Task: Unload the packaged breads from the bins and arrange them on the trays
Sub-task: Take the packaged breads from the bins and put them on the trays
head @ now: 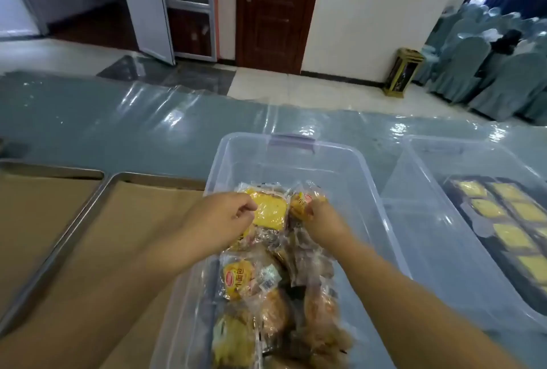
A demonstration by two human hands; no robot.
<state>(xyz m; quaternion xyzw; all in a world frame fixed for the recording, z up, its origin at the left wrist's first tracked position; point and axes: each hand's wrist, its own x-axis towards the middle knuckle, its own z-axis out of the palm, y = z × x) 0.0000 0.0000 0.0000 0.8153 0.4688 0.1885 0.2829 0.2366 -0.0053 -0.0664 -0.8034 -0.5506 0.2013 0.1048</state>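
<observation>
Both hands pinch wrapped breads inside the clear bin (349, 161): left hand (219, 217) on a yellow slice pack (270, 210), right hand (322, 220) on an orange pack (302, 201); trays (97, 194) lie left, paper-lined

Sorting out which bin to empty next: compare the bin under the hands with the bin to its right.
The middle bin holds loose, jumbled bread packets, and both hands, left hand and right hand, reach into it; the right bin holds yellow breads in neat rows, untouched. The middle bin shows fully; the right bin is cut off by the frame. Both are clear plastic and open.
</observation>
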